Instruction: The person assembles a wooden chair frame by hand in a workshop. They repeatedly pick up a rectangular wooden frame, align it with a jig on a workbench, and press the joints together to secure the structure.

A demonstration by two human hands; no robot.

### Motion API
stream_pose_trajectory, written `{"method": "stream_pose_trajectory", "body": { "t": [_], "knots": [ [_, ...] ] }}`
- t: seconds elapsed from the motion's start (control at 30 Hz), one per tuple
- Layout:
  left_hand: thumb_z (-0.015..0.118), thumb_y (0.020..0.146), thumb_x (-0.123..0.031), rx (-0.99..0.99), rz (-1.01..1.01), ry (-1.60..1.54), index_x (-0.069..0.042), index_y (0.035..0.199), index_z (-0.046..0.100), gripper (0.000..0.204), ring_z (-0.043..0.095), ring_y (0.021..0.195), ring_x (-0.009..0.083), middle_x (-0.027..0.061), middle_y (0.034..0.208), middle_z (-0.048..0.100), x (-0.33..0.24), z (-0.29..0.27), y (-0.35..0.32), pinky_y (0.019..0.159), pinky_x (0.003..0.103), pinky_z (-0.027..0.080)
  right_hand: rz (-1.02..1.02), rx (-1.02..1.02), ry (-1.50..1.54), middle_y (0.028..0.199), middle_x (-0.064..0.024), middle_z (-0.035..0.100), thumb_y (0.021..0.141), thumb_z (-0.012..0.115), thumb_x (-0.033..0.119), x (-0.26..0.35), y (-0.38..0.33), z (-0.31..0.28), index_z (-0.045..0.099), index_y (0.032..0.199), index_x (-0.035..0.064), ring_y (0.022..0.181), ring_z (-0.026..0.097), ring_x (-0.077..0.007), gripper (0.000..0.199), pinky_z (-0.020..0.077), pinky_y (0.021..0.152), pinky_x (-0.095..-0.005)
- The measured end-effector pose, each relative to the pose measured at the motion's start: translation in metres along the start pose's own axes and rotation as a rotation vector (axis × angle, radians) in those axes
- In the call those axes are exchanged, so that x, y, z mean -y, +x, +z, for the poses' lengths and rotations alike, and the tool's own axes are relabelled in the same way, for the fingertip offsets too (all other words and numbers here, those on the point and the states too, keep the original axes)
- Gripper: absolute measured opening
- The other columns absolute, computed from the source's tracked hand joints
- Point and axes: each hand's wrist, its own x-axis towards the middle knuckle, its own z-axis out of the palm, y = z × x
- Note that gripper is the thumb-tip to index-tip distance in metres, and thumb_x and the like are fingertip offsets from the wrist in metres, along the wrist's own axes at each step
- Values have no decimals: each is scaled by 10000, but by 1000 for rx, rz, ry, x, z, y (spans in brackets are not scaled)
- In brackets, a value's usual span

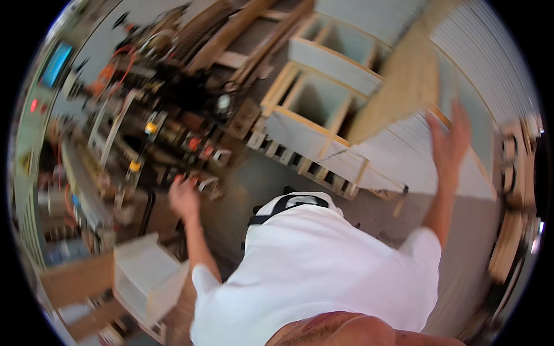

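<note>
Right hand (449, 144) spread flat against stacked white panels (415, 155) at right of frame; left hand (183, 199) loosely curled, empty, near cluttered worktop (92, 190) left. Best steadied with both palms before lifting.

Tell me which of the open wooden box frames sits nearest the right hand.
The lower box frame, the one just above the slatted pallet. It lies closer to the raised right hand than the upper frame, which sits farther up the picture.

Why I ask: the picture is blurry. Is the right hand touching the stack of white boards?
Cannot tell. In the head view the right hand, fingers spread, overlaps the stack of white boards, but motion blur hides any contact or gap.
</note>
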Motion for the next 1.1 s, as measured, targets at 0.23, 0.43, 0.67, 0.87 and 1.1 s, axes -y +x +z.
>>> {"method": "stream_pose_trajectory", "body": {
  "t": [0.23,0.43,0.67,0.87,1.1],
  "knots": [
    [619,858,-201,466,312,-372,0,1108,627,321,596,1087,317,179,1136,631,-94,113,-34,943,378,464,127,102,16,1152,-167,622,854,703,199,-31,-42,-28,604,1198,12,1069,574,-323,403,463,899,-398],
    [623,864,-191,573,352,-576,9,1116,610,322,594,1086,310,178,1132,624,-133,97,-41,933,380,465,15,27,107,1087,-118,625,835,685,54,29,-31,-25,605,1226,81,975,593,-279,399,477,822,-390],
    [641,888,-396,942,157,-1082,32,1309,475,624,523,1213,224,135,1310,544,-167,40,-22,1037,355,402,-569,-31,425,970,-142,627,705,621,-87,196,-3,-11,650,1147,40,905,598,-296,461,474,773,-389],
    [541,962,-395,646,-363,-1703,-67,1256,518,442,559,1077,129,48,1138,599,-143,-12,27,973,336,444,-874,23,902,893,-106,607,708,602,-35,361,-21,39,662,1039,28,804,581,-275,341,460,684,-368],
    [530,956,-225,194,-447,-1986,27,1275,488,408,559,1156,294,193,1232,579,28,-32,67,1010,412,444,-989,408,1015,943,-99,615,744,692,100,477,-60,95,602,1122,59,865,579,-294,390,456,739,-390]
  ]
}}
